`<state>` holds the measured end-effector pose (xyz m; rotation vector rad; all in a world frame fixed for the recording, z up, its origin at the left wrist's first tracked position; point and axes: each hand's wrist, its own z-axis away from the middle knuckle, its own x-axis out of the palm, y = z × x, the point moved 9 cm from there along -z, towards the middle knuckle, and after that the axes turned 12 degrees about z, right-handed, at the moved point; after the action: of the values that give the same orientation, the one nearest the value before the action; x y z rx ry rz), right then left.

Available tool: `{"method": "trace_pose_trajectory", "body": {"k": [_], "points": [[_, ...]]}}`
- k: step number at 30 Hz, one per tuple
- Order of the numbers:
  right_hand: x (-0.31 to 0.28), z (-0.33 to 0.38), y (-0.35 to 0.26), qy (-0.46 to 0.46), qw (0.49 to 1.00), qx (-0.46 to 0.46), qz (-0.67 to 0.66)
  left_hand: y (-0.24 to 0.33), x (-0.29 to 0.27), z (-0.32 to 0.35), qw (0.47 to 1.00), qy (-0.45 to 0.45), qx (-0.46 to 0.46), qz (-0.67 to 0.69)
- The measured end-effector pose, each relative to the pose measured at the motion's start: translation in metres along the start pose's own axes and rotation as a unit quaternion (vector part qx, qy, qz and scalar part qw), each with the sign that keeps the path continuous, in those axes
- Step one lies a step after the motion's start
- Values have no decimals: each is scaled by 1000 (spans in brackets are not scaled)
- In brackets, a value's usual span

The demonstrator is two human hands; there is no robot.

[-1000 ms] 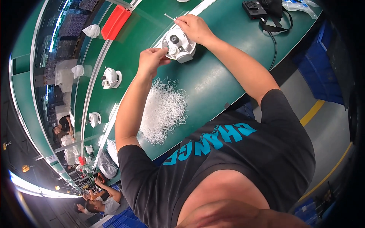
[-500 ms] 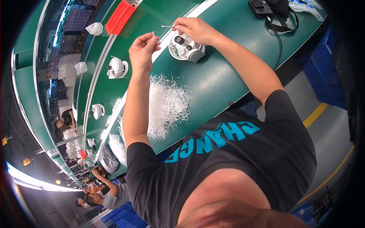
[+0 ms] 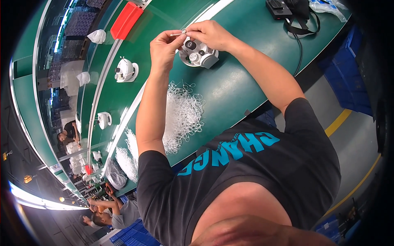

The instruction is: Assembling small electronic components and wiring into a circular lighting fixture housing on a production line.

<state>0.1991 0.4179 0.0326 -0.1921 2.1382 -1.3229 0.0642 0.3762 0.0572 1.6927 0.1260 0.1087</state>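
Both my hands meet above a white camera unit (image 3: 208,61) with a dark lens. My right hand (image 3: 210,35) is pinched on a thin white stick (image 3: 176,35), which points left across the fingers of my left hand (image 3: 163,51). Closed fingertips of the left hand press against a small pale loop (image 3: 184,31) beside the stick. Whether the loop goes around the stick is too small to tell. Below my hands, partly behind my left forearm, lies a heap of white loops (image 3: 182,117) on the green table.
Two more white camera units, one nearer (image 3: 126,70) and one farther down (image 3: 104,119), stand on the green conveyor at left. A red bin (image 3: 127,20) is at its top. A black device (image 3: 279,10) with a strap and cable lies at upper right. Other people sit along the line at lower left.
My left hand has moved right and up, bringing its loop to the stick. My right hand has stayed nearly in place, and the two hands now touch.
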Motion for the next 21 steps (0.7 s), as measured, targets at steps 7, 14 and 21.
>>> {"method": "trace_pose_trajectory", "body": {"k": [7,14,21], "points": [[0,2,-3,12,998,-24,-54,-3,-1,-7,998,-26,-49,-23],[6,-1,1,17,998,-42,-50,-26,-7,-10,993,-40,-75,-83],[-10,2,17,110,993,2,-28,-15,10,-3,973,-32,9,-228]]}}
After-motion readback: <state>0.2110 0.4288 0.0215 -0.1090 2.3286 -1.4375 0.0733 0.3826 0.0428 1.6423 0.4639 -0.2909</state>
